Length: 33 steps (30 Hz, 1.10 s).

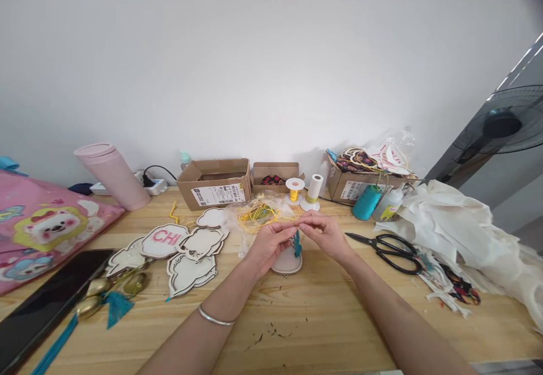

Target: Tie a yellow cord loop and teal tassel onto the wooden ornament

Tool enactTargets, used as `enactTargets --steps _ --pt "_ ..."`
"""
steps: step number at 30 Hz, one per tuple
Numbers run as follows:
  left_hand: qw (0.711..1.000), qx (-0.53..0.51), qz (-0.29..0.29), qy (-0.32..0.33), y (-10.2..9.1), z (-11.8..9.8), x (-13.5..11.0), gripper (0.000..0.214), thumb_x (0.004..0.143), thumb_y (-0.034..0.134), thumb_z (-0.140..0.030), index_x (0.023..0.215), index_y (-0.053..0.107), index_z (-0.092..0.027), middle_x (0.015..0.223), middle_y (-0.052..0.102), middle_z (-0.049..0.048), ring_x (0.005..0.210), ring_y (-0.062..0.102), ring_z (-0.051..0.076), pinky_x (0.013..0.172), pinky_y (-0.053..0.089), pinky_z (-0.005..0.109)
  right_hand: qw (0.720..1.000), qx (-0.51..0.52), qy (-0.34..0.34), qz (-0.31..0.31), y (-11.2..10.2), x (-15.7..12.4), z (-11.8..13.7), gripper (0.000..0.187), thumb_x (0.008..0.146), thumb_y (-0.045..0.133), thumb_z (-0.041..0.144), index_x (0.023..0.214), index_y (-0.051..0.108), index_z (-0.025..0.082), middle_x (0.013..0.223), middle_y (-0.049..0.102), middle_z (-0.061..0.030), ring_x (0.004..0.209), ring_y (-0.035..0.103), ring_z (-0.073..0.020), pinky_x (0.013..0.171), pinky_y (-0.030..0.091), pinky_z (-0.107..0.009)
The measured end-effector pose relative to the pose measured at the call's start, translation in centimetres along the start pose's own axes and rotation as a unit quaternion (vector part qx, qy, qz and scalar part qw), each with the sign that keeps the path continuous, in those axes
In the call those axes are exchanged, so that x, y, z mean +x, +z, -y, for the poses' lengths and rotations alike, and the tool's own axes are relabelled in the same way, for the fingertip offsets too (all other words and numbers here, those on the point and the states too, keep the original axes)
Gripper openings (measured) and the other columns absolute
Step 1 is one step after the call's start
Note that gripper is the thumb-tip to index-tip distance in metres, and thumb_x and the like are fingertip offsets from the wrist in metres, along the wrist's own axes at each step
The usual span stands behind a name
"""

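Observation:
My left hand (271, 242) and my right hand (326, 235) meet fingertip to fingertip above the middle of the table. Both are closed in a pinch, and whatever lies between the fingers is too small to make out. Just below the fingertips hangs a teal knotted cord (297, 246); whether the fingers grip it I cannot tell. Under the hands a pale rounded panel (287, 265) lies on the wood, its upper part hidden by them. Behind my left hand is a tangle of yellow cord (257, 215) on clear plastic.
Shaped panels (193, 273), gold bells (90, 306) and a black tablet (46, 301) lie left. Behind stand cardboard boxes (216, 191), a yellow spool (293, 194) and a white spool (315, 185). Rightward are a teal thread cone (367, 202), black scissors (392, 248) and white cloth (458, 222).

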<state>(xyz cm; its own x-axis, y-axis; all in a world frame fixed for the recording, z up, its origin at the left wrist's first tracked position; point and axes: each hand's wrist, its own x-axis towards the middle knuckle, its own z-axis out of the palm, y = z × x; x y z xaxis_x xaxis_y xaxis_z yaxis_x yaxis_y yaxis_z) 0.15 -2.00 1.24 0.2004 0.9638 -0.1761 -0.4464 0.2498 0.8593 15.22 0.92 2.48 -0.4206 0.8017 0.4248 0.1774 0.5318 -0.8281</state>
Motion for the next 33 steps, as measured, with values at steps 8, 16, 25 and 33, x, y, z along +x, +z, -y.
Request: enactTargets --steps 8,16,25,33 --pt "0.999 -0.038 -0.017 0.013 0.2 0.0 0.0 0.015 0.058 0.072 -0.019 0.070 0.067 -0.012 0.063 0.060 0.0012 0.059 0.051 0.007 0.062 0.040 0.022 0.998 0.029 0.041 -0.043 -0.3 0.1 -0.5 0.017 0.074 0.055 0.028 0.079 0.068 0.017 0.073 0.061 -0.0038 0.065 0.053 -0.0123 0.056 0.041 -0.024" --pt "0.999 -0.029 -0.002 0.014 0.1 0.0 0.0 0.017 0.060 0.069 -0.020 0.074 0.067 -0.011 0.064 0.061 0.0029 0.057 0.052 0.009 0.059 0.040 0.024 0.999 -0.037 0.000 -0.016 0.0 0.0 0.0 0.017 0.075 0.053 0.025 0.081 0.068 0.018 0.072 0.062 -0.0049 0.062 0.051 -0.0117 0.053 0.040 -0.023" --pt "0.997 0.061 0.007 0.051 0.0 0.2 0.0 0.014 0.064 0.064 -0.025 0.066 0.067 -0.011 0.052 0.054 0.0002 0.051 0.044 0.007 0.052 0.032 0.021 0.991 -0.106 -0.076 -0.003 0.1 -0.1 -0.4 0.020 0.075 0.052 0.018 0.085 0.069 0.018 0.070 0.059 -0.0045 0.063 0.052 -0.0113 0.049 0.038 -0.021" --pt "0.996 0.063 0.016 0.055 0.1 0.3 -0.1 0.015 0.064 0.064 -0.027 0.067 0.066 -0.012 0.055 0.052 -0.0002 0.053 0.043 0.007 0.052 0.030 0.021 0.981 -0.158 -0.114 -0.015 -0.1 -0.2 -0.9 0.017 0.074 0.051 0.017 0.080 0.066 0.018 0.070 0.059 -0.0034 0.062 0.051 -0.0104 0.050 0.037 -0.022"
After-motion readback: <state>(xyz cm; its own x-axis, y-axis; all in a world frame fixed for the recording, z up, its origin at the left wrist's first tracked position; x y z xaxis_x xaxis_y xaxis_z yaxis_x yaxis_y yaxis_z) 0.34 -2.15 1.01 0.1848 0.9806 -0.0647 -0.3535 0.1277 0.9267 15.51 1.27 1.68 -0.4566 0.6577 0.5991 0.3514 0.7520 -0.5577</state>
